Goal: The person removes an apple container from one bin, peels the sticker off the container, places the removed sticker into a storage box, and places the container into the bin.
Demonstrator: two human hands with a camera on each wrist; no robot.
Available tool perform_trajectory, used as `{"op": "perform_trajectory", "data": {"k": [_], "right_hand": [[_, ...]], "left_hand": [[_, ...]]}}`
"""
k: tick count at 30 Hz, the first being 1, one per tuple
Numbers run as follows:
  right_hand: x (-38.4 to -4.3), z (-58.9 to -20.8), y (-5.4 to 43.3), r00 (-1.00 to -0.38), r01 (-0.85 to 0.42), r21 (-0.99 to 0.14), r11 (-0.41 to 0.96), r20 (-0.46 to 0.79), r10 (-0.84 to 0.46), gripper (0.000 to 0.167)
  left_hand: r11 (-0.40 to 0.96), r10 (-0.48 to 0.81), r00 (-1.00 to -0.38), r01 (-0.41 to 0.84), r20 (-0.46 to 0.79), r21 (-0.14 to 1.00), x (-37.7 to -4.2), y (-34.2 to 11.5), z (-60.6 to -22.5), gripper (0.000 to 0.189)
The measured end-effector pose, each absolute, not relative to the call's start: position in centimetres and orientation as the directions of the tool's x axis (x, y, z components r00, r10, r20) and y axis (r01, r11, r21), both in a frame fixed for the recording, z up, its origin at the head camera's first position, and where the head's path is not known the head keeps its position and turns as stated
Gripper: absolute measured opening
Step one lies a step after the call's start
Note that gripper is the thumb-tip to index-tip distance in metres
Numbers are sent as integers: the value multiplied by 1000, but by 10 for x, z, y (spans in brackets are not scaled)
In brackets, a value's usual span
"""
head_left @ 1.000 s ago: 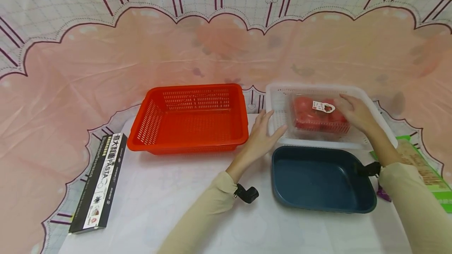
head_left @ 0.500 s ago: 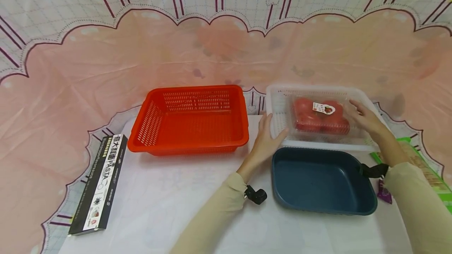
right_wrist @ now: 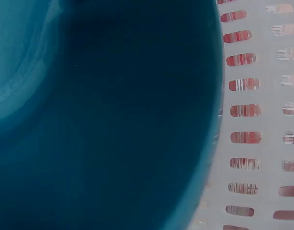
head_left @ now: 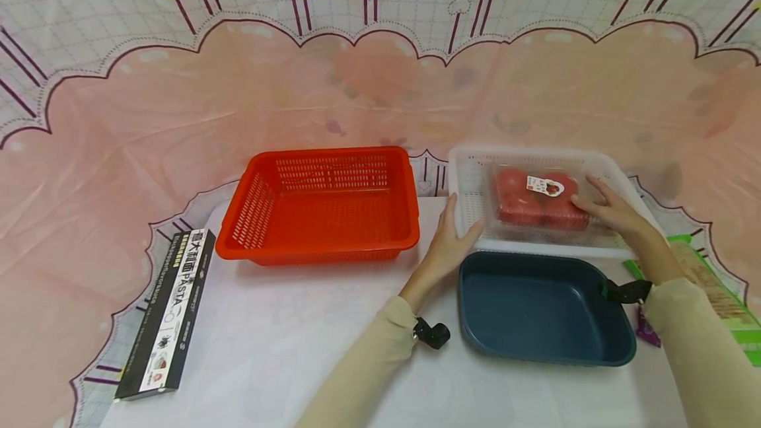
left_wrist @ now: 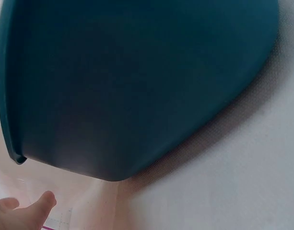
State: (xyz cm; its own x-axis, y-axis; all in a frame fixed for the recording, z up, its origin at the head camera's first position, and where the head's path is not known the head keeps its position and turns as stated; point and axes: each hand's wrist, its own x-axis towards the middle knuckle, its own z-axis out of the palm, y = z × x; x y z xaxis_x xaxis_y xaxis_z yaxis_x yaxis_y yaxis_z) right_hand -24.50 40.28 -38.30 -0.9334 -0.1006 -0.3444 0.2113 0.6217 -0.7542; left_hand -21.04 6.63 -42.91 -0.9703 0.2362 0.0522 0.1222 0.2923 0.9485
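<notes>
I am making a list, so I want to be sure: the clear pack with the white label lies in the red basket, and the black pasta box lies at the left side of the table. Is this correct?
Not quite: the head view shows the clear pack in the white basket, not the red basket. The rest is right.

The head view looks forward and down over the desk [head_left: 267, 349]; both wrist views sit close against the blue tub [head_left: 543, 312], shared by all three; the right wrist's right side shares the head's white basket [head_left: 523, 244].
</notes>
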Motion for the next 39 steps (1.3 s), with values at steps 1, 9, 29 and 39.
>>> {"op": "perform_trajectory", "data": {"k": [1,9,29,39], "right_hand": [[-245,-384,403,-935,206,-750,629,-340,-99,89],[-248,-385,401,-943,167,-720,674,-317,-105,87],[-249,-382,397,-945,167,-688,706,-316,-84,88],[-246,-375,394,-955,181,-723,667,-291,-56,87]], "left_hand": [[288,238,-970,117,48,951,-211,66,-430,80],[263,250,-968,106,38,959,-211,65,-430,80],[243,253,-967,92,29,966,-212,66,-431,79],[233,259,-965,92,30,968,-212,67,-430,80]]}}
